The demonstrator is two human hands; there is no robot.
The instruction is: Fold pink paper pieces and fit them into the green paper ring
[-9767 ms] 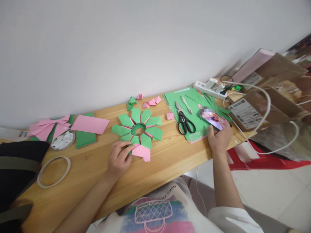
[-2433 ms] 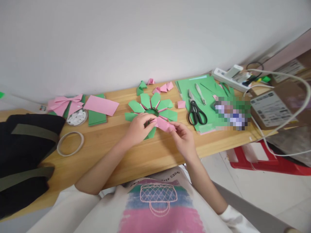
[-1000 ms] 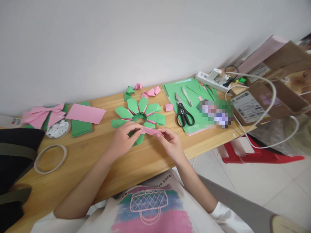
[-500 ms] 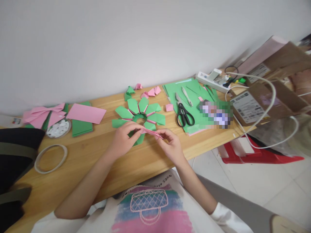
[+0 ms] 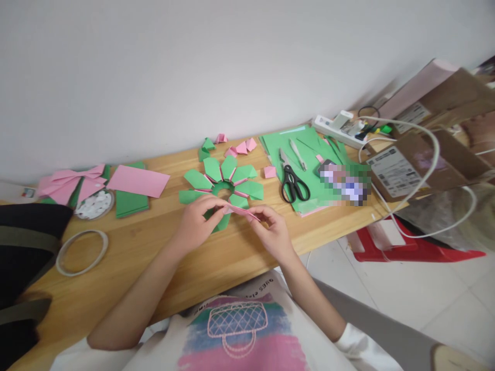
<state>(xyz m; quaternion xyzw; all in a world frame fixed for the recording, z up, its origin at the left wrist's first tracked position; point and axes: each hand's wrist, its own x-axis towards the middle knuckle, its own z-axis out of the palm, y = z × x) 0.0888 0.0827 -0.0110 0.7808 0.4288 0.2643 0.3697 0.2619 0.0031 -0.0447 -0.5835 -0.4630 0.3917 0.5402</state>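
Observation:
Between both hands is a folded piece of pink paper [image 5: 240,210], held up over the table and seen nearly edge-on. My left hand [image 5: 198,219] pinches its left end, and my right hand [image 5: 270,229] pinches the right end; both are closed. Just behind the hands lies a ring of green folded-paper petals [image 5: 228,167] with pink edges between them. My left hand hides part of the ring's near side. A small pink paper piece [image 5: 269,171] rests to the right of the ring. Small green folded scraps [image 5: 207,147] and pink folded scraps [image 5: 242,148] lie behind it.
Black-handled scissors [image 5: 293,180] and a white cutter [image 5: 297,154] lie on green sheets [image 5: 284,138]. At left are a pink sheet [image 5: 139,180], a pink bow [image 5: 73,180] and a tape roll [image 5: 64,265]. A power strip [image 5: 338,129] and cardboard box [image 5: 398,167] stand right.
Almost nothing differs. Both hands keep the same grip on the pink paper, and the view has shifted very slightly.

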